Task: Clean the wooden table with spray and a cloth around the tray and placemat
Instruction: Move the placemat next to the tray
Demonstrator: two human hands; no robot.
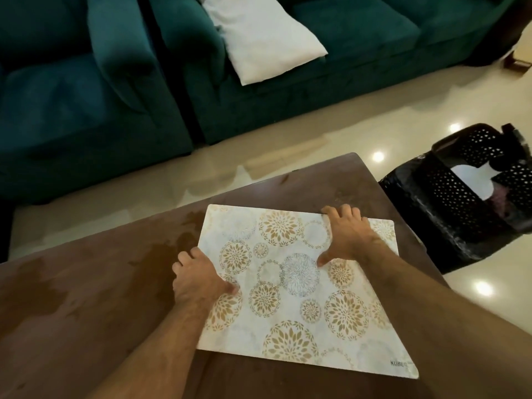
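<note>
Now the pale floral-patterned rectangular placemat lies flat on the brown wooden desk, long axis crosswise. The left hand pinches its left edge, and the right hand has its fingers curled over the far edge.

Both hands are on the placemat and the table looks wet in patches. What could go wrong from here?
1. Wet patches lie on the table just left of the placemat. Sliding the mat over them could trap moisture underneath.
2. The left hand and right hand grip only its left and far edges, so the thin mat may buckle if lifted.
3. A push rightward could send it off the table toward the black bin.
</note>
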